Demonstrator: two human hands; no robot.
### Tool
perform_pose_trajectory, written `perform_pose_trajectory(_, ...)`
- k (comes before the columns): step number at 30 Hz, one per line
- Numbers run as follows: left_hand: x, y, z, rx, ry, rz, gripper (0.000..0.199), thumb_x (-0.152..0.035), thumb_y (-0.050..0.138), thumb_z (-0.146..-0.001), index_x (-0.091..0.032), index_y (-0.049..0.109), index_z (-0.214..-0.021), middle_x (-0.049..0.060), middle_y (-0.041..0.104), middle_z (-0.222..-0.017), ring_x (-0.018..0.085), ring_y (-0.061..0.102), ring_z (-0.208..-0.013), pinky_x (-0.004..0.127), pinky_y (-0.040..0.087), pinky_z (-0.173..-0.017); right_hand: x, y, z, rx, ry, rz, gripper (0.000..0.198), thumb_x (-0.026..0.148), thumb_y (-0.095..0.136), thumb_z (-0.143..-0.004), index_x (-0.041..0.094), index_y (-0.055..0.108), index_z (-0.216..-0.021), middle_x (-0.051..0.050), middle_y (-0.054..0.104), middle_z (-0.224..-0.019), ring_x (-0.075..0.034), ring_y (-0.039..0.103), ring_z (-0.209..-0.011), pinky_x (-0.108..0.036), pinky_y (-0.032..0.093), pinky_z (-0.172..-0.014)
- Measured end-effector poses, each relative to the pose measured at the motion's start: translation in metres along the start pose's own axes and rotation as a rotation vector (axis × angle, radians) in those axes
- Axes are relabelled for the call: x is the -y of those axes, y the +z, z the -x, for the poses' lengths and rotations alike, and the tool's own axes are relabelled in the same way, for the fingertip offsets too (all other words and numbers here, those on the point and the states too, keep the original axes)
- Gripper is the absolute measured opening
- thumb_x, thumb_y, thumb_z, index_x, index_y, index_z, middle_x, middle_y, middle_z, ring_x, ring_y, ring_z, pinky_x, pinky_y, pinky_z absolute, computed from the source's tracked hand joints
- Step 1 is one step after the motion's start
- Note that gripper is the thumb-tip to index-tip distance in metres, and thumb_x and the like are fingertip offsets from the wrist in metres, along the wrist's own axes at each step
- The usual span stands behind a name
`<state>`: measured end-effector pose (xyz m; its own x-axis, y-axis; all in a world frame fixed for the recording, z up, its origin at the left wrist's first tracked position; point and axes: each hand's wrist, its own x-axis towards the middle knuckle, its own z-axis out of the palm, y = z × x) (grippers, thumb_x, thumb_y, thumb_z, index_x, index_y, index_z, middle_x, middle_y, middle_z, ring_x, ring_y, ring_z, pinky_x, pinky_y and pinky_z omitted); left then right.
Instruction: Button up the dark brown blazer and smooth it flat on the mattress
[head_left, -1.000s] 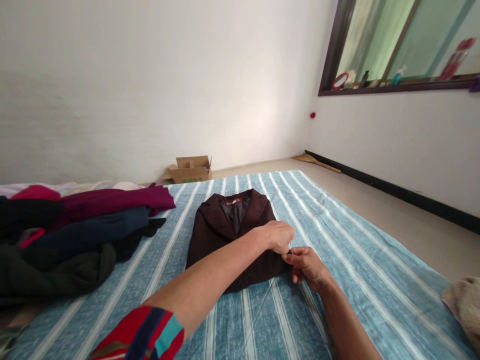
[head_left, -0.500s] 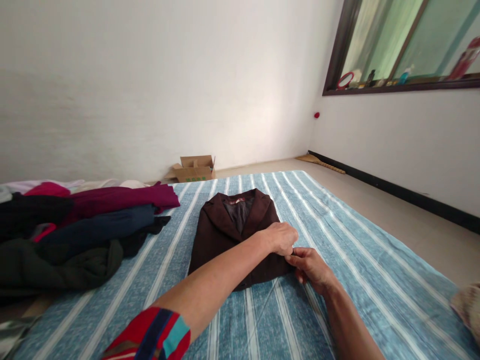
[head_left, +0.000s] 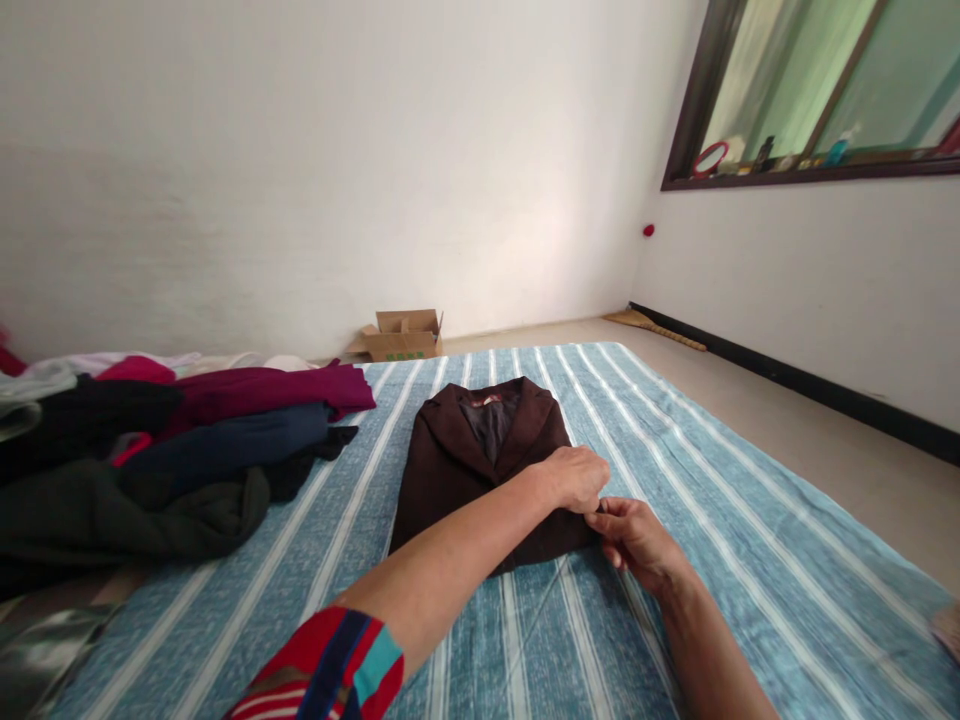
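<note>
1. The folded dark brown jacket [head_left: 480, 470] lies flat on the striped blue bed sheet [head_left: 712, 520], collar on the far side from the fingers. The left hand [head_left: 574, 478] and the right hand [head_left: 637, 540] meet at its near right corner.

2. The left fingers [head_left: 596, 497] are curled together over this corner, and the right fingers [head_left: 611, 515] are pinched just under them. It seems both are closed on the edge of the jacket, but the cloth inside the grip is hidden, so I cannot tell how much is held.

3. Risk: if the hands pull only this corner, I think the fold opens, because the rest of the jacket lies free, with nothing pressing it.

4. Risk: the sheet is already wrinkled below the fingers. A pinch that also catches the sheet would drag it and shift the jacket.

5. Risk: the heap of loose clothes [head_left: 165, 450] lies well to the left of the fingers. A wide move of the left arm, which crosses over the jacket, could rub the top layer and make it crooked.
</note>
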<state>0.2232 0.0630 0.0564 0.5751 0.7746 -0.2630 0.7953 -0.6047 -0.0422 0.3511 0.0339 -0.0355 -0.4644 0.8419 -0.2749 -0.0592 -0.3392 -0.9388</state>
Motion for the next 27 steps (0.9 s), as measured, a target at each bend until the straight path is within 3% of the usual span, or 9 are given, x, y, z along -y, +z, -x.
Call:
perform_pose_trajectory(6,-0.001,0.005,-0.004,-0.013,0.016,-0.028,0.028,-0.034,0.063,-0.069,-0.012,0.069,-0.086,0.014,0.069,-0.085,0.029,0.065,-0.085,0.033,0.052,-0.064,0.003,0.002,0.002,-0.062,0.025,0.141,0.034,0.043,0.068,-0.059,0.020,0.043,-0.052,0.006,0.038,-0.032,-0.007,0.034,-0.028,-0.021,0.015,-0.033)
perform_pose_trajectory(15,-0.003,0.014,-0.001,-0.076,-0.007,-0.037,0.020,-0.027,0.061,-0.071,-0.012,0.068,-0.083,0.014,0.067,-0.084,0.030,0.061,-0.088,0.035,0.052,-0.065,0.000,0.001,0.000,-0.095,0.002,0.237,0.032,0.040,0.064,-0.061,0.021,0.040,-0.049,0.005,0.040,-0.035,-0.007,0.035,-0.031,-0.022,0.018,-0.036)
perform_pose_trajectory(21,0.001,0.035,0.008,-0.278,-0.009,0.010,0.015,-0.024,0.061,-0.074,-0.013,0.064,-0.083,0.012,0.063,-0.089,0.027,0.056,-0.094,0.034,0.051,-0.073,0.002,-0.003,0.003,-0.051,-0.011,0.246,0.036,0.041,0.066,-0.062,0.020,0.040,-0.049,0.006,0.040,-0.035,-0.006,0.033,-0.033,-0.022,0.018,-0.037)
perform_pose_trajectory(27,0.000,0.053,0.015,-0.483,-0.128,0.072,0.019,-0.010,0.042,-0.082,-0.013,0.058,-0.093,0.012,0.058,-0.109,0.022,0.045,-0.117,0.034,0.038,-0.101,0.007,-0.006,0.006,0.014,0.007,0.214,0.028,0.042,0.068,-0.062,0.017,0.053,-0.062,0.007,0.044,-0.040,-0.007,0.037,-0.034,-0.022,0.020,-0.038)
